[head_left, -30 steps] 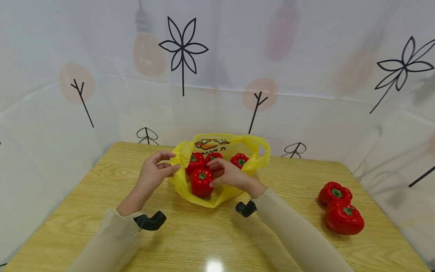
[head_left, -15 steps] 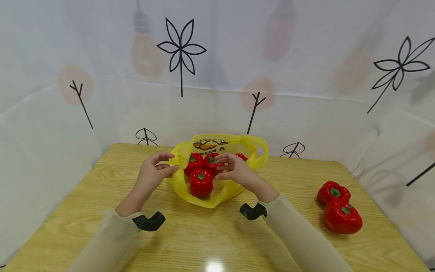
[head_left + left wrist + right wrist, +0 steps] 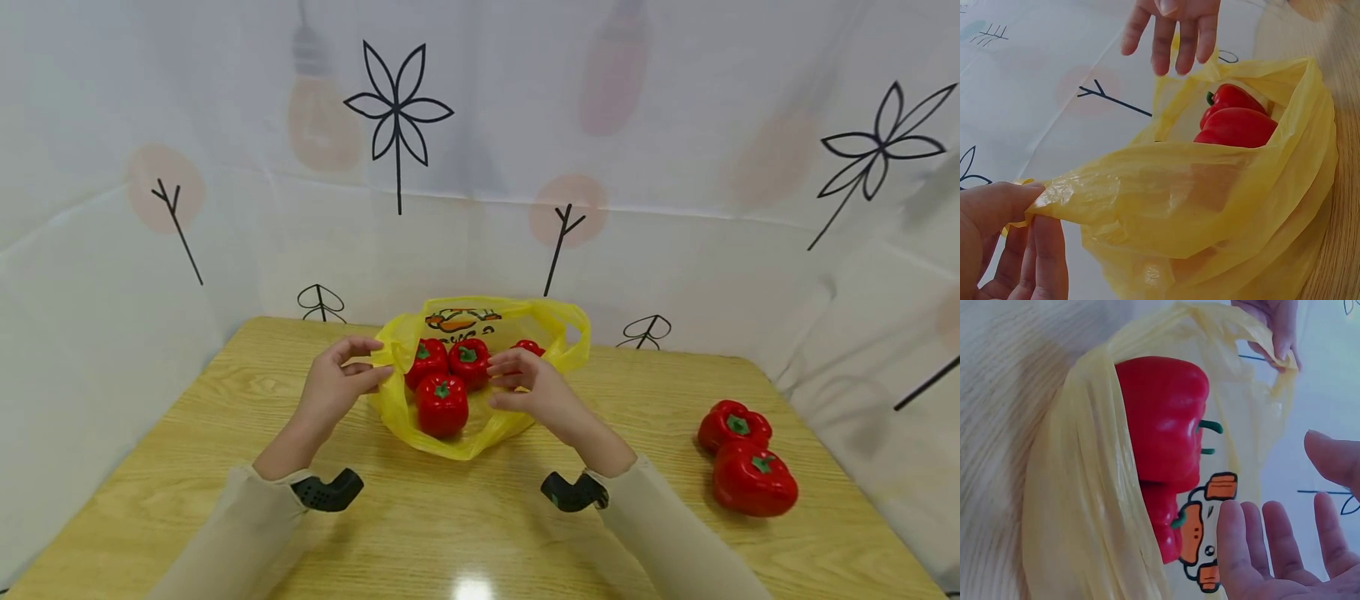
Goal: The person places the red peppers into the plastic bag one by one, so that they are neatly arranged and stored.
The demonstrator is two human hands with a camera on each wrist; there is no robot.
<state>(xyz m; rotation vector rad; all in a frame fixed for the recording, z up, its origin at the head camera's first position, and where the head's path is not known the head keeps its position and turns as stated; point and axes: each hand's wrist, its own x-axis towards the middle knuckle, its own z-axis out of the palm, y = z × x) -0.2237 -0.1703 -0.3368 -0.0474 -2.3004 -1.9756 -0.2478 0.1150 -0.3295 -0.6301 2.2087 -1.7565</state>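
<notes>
A yellow plastic bag [image 3: 465, 448] with a cartoon print lies mouth-up on the table, holding several red bell peppers with green stems. My left hand [image 3: 336, 379] pinches the left edge of the bag between thumb and fingers; the left wrist view shows the plastic [image 3: 1079, 197] pulled taut from that pinch. My right hand [image 3: 543, 390] is over the right part of the bag's mouth with nothing in it, fingers loosely extended. Nearest the front is one bell pepper [image 3: 442, 406], with another [image 3: 469, 362] behind it. The right hand partly covers the pepper [image 3: 529, 347] at the right.
Two more red bell peppers stand against each other at the table's right: a rear one [image 3: 733, 427] and a front one [image 3: 754, 479]. Behind the wooden table [image 3: 420, 533] hangs a white printed cloth [image 3: 480, 242]. Each wrist wears a black camera mount [image 3: 328, 490].
My right hand has drawn back to the right from beside the front peppers, uncovering the pepper behind. The left hand keeps its pinch on the bag.
</notes>
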